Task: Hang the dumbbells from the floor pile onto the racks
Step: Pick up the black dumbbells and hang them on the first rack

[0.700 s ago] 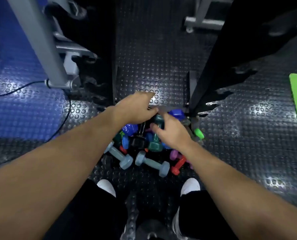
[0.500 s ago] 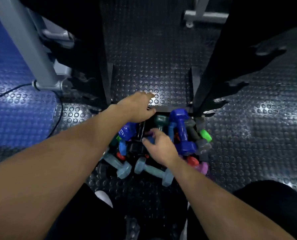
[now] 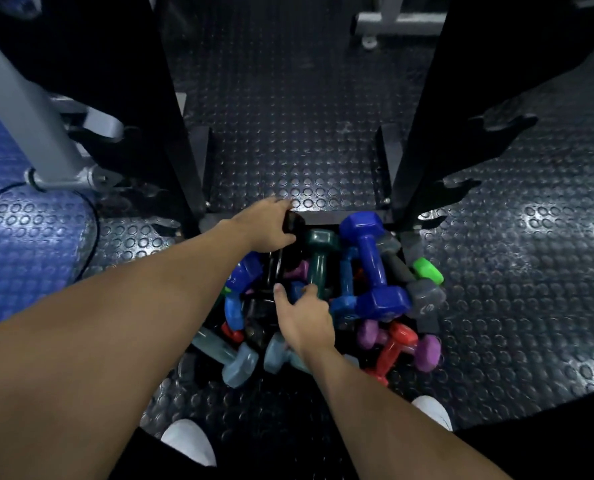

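Observation:
A pile of several coloured dumbbells lies on the floor between two black rack uprights. My left hand [image 3: 266,225] is closed over the head of a black dumbbell [image 3: 294,226] at the pile's far left. My right hand [image 3: 304,315] reaches into the middle of the pile, fingers curled around the lower end of a dark teal dumbbell [image 3: 319,251]. A large blue dumbbell [image 3: 371,261] lies right of it, with a grey one [image 3: 423,294], a green one [image 3: 427,270], red [image 3: 392,348] and purple [image 3: 427,351] ones nearby. The left rack [image 3: 170,133] and right rack [image 3: 437,126] stand on either side.
The floor is black studded rubber [image 3: 288,133], with a blue section [image 3: 18,237] to the left. A grey machine leg [image 3: 39,126] and a black cable [image 3: 91,237] are at the left. My white shoes [image 3: 189,441] stand just before the pile. Rack hooks [image 3: 461,185] jut out rightward.
The view has tilted and come closer. My left hand has closed on the black dumbbell head, and my right hand has slid down onto the teal dumbbell's near end.

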Motion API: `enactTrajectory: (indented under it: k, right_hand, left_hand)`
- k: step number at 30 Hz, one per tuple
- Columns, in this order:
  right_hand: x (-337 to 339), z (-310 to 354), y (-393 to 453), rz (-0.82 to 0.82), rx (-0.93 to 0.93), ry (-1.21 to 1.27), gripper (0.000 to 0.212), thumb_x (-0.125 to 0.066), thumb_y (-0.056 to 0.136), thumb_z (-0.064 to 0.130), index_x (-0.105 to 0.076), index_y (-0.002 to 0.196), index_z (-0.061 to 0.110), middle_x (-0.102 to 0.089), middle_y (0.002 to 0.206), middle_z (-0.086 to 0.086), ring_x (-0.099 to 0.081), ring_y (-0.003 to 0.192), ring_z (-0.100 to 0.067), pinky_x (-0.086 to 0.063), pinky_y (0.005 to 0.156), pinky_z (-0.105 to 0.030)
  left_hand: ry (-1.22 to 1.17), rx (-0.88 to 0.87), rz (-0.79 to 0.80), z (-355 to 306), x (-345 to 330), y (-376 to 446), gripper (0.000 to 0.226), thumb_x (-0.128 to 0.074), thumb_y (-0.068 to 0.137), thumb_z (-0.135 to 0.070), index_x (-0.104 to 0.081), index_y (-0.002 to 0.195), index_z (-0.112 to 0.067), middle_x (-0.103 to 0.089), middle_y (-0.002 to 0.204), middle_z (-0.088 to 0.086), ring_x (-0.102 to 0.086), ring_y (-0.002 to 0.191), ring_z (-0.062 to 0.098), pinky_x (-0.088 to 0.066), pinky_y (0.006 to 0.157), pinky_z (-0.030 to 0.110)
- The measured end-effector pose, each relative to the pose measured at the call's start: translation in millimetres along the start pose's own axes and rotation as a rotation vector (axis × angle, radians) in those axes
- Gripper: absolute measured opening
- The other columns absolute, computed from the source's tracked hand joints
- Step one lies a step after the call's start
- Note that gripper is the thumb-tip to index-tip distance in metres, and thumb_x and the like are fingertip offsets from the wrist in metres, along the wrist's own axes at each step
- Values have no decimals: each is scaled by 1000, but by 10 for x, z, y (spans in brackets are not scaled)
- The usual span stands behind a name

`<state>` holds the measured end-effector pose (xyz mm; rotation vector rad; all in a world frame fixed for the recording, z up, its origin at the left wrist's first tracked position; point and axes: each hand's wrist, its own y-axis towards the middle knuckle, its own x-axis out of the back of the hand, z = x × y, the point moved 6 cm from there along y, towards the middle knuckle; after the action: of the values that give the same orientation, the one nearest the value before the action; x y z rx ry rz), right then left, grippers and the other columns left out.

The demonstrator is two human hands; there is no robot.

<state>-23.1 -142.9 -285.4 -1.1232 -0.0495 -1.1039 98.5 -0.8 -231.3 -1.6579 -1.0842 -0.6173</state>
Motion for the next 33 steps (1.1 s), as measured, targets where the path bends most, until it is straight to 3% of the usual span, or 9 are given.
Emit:
enactTrajectory:
  k: [4,6,7,11,14,17,20,28,33]
  right_hand:
    - [-177,-6,-5,128,-148,117,94,-34,89,78,-19,159,18,-49,147,-16,-63,116,-36,-58,82,-40]
    - [-300,-1,-14,222,-312,367,93,-41,89,76,-7,161,27,-37,157,-14,-68,105,-39,-63,65,-41]
    - [-344,1,-13,238,-386,518,92,-48,90,72,-6,161,32,-33,160,-12,-68,106,-42,-64,65,-45]
    - [-527,15,59,239,-458,865,77,-62,92,51,-22,157,38,-43,154,-5,-57,122,-42,-60,85,-55]
    - [-638,99,49,246,-448,1008,59,-65,95,33,-40,148,31,-63,128,-5,-65,109,-32,-59,76,-46]
    - [-681,85,92,214,-474,1040,37,-67,94,16,-52,127,24,-67,108,-8,-68,100,-32,-57,71,-44]
    - [-649,94,114,235,-481,1036,34,-67,92,10,-52,120,22,-64,115,-11,-64,106,-36,-57,79,-53]
    - [-582,93,5,211,-546,966,37,-72,89,7,-58,119,23,-64,117,-10,-61,107,-36,-57,79,-60]
    - [-487,80,-26,220,-447,973,33,-70,91,8,-54,114,24,-67,112,-10,-65,105,-34,-58,62,-48]
  left_hand:
    - [-58,51,9,139,-110,73,79,-72,88,-42,-32,152,-20,-40,145,9,-44,134,29,-38,107,37]
    - [-113,78,16,205,-173,105,79,-75,86,-42,-33,150,-24,-41,142,9,-45,131,28,-39,106,37]
    - [-142,89,11,227,-206,120,79,-76,85,-42,-33,150,-25,-42,140,10,-46,130,29,-38,106,36]
    - [-253,104,-19,273,-279,185,70,-81,82,-35,-41,140,-31,-46,129,6,-48,121,24,-37,99,31]
    - [-268,95,-42,271,-275,177,62,-80,83,-34,-45,134,-32,-46,118,1,-48,111,19,-39,96,30]
    - [-261,74,-78,280,-268,157,59,-80,82,-34,-47,132,-32,-47,113,0,-47,108,18,-40,95,29]
    - [-288,77,-104,271,-240,138,59,-81,82,-32,-49,131,-32,-48,114,-1,-50,107,17,-44,96,29]
    - [-330,75,-172,209,-126,-63,55,-85,77,-26,-52,120,-37,-54,120,-2,-54,112,16,-44,102,31]
    - [-296,57,-210,131,-30,-157,60,-85,76,-28,-53,125,-36,-54,120,-1,-53,109,16,-42,100,29]
